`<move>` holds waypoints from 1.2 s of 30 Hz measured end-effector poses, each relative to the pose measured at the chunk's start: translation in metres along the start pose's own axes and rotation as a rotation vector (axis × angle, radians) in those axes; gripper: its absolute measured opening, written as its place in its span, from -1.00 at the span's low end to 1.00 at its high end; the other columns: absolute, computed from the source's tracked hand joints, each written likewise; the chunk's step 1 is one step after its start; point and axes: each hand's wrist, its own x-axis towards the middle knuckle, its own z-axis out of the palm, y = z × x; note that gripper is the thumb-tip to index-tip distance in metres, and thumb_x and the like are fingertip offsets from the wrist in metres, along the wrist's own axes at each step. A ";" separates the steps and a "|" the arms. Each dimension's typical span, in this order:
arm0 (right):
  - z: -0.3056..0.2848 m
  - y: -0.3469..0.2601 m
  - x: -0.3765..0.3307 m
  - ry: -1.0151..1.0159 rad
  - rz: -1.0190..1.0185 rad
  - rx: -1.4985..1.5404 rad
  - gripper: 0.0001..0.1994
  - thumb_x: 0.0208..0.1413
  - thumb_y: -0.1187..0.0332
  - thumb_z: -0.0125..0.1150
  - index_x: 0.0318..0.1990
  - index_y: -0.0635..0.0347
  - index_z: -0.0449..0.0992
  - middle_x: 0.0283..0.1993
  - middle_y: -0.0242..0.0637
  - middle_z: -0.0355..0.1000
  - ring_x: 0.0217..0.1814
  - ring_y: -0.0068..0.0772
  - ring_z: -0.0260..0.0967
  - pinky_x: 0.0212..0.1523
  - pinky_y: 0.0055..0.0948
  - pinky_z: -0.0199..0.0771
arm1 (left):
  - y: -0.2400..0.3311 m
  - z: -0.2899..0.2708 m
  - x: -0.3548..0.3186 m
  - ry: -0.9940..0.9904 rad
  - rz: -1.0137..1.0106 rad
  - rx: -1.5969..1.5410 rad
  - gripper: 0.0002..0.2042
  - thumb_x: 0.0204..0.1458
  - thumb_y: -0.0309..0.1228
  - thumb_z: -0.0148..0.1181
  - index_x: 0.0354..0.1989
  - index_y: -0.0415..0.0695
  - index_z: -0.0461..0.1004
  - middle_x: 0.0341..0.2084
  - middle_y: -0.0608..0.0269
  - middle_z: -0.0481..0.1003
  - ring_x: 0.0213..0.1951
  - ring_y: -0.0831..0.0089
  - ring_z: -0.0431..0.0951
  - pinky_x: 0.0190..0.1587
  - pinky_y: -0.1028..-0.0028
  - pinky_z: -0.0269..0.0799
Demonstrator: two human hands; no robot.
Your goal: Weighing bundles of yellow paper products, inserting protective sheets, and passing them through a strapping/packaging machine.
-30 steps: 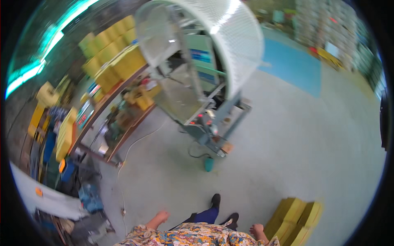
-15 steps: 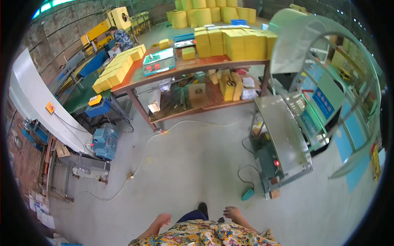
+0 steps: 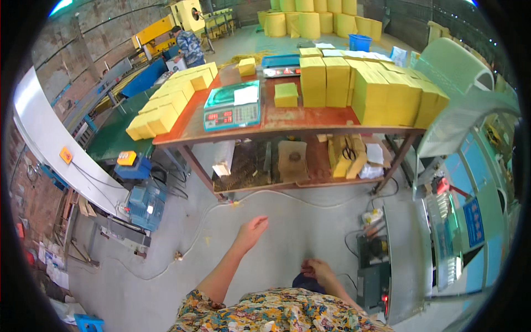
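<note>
Nearest, short of the table (image 3: 310, 117), both bare hands are well apart and, as far as the view shows, empty. The left hand (image 3: 254, 226) now stretches toward the table, fingers straight and close together, further out than half a second ago. The right hand (image 3: 316, 268) hangs farther from the table, fingers loosely curled over the dark blue trouser leg (image 3: 307, 284); whether it touches the cloth I cannot tell. Between hands and table a white cable (image 3: 265, 192) crosses the floor. A blue motor (image 3: 146, 205) sits to the table's near left; the machine with a steel tray (image 3: 406, 260) stands to its near right, though a second ago it was straight ahead. The view has swung round, so the table lies in front and looks closer; I judge the hands better placed for work there, with nothing yet taken up.

On the table, left of its middle, stands a teal scale (image 3: 232, 105), display lit. A single yellow block (image 3: 286, 95) sits to the scale's right, tall yellow stacks (image 3: 381, 97) fill the table's right end, and a row of yellow blocks (image 3: 166, 108) lines its left. Beyond its far left is a co-worker (image 3: 189, 47); yellow rolls (image 3: 310, 25) stand past its far edge.
</note>
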 end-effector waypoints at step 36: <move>0.257 -0.553 0.350 -0.201 -0.485 0.024 -0.72 0.28 0.38 -0.02 0.00 0.36 0.48 -0.17 -0.20 0.53 -0.20 -0.41 0.50 -0.12 -0.44 0.52 | 0.140 -0.185 0.537 0.199 0.787 0.745 -0.80 -0.01 -0.46 0.29 -0.21 -0.25 0.55 -0.24 0.08 0.57 -0.21 0.24 0.55 -0.12 0.33 0.42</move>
